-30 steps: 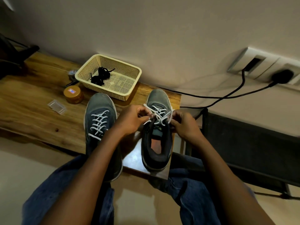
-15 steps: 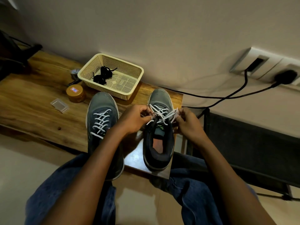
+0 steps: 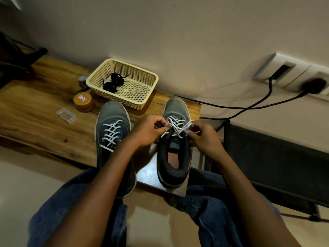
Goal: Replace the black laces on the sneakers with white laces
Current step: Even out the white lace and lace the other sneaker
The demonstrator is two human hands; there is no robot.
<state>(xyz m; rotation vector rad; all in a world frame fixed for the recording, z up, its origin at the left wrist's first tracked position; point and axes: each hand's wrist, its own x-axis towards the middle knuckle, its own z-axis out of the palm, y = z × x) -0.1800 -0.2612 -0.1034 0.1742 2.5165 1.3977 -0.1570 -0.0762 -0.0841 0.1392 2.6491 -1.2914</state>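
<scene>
Two grey sneakers stand toes-away on the wooden table (image 3: pixel 35 111). The left sneaker (image 3: pixel 111 125) is laced with a white lace. On the right sneaker (image 3: pixel 175 154) a white lace (image 3: pixel 176 124) crosses the upper eyelets. My left hand (image 3: pixel 148 131) pinches one end of that lace at the shoe's left side. My right hand (image 3: pixel 204 138) pinches the other end at its right side. The black laces (image 3: pixel 114 82) lie bundled in a cream plastic basket (image 3: pixel 147 97) behind the shoes.
A small amber jar (image 3: pixel 82 102) and a clear plastic case (image 3: pixel 65 114) sit left of the sneakers. Black cables (image 3: pixel 249 107) run along the wall to sockets (image 3: pixel 292 73) at the right. A dark rack (image 3: pixel 277 163) stands right of the table. My jeans-clad knees are below.
Both hands stay at the right sneaker's top eyelets, shifting slightly as they work the white lace ends. The sneakers have not moved.
</scene>
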